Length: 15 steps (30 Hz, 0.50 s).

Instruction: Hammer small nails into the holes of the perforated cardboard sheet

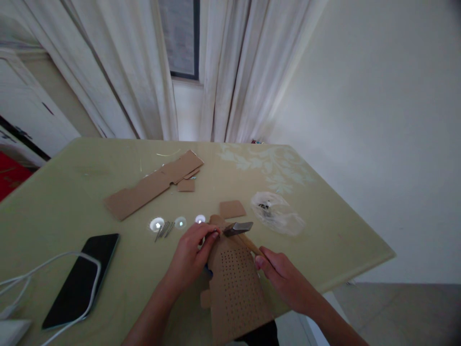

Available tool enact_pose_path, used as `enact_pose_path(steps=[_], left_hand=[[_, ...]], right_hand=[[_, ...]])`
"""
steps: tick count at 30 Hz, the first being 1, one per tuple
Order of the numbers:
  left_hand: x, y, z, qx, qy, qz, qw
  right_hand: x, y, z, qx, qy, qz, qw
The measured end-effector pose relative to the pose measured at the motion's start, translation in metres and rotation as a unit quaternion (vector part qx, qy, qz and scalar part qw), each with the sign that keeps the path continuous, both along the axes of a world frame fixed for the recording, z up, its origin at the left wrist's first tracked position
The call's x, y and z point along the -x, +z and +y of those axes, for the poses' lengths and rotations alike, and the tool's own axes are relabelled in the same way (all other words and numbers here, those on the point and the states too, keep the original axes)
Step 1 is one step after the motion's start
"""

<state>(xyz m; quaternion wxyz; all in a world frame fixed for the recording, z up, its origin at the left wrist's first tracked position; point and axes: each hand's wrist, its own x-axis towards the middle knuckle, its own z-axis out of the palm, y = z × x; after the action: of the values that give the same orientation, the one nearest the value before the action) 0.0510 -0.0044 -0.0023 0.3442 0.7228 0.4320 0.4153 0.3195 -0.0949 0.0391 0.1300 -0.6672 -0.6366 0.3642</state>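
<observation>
My right hand is wrapped round the wooden handle of a hammer, whose metal head is just right of my left fingertips. My left hand is closed in a pinch at the narrow upper end of a brown cardboard piece. A tiny thing that looks like a nail is between those fingers, mostly hidden. Rows of small holes cover the cardboard, which reaches over the table's near edge. Left of my left hand lie several loose nails and small round pale discs.
A long cardboard strip lies at the back left, and a small cardboard square beyond the hammer. Right of it rests a clear plastic bag with small dark pieces. A black tablet with a white cable across it lies left.
</observation>
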Motion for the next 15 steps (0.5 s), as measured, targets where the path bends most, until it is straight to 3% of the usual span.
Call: enact_pose_path(steps=[15], left_hand=[[-0.0024,-0.0017,-0.0008,-0.026,-0.005,0.012,1.0]], right_hand=[[0.0013,0.0015,0.0022,-0.003,-0.001,0.007,1.0]])
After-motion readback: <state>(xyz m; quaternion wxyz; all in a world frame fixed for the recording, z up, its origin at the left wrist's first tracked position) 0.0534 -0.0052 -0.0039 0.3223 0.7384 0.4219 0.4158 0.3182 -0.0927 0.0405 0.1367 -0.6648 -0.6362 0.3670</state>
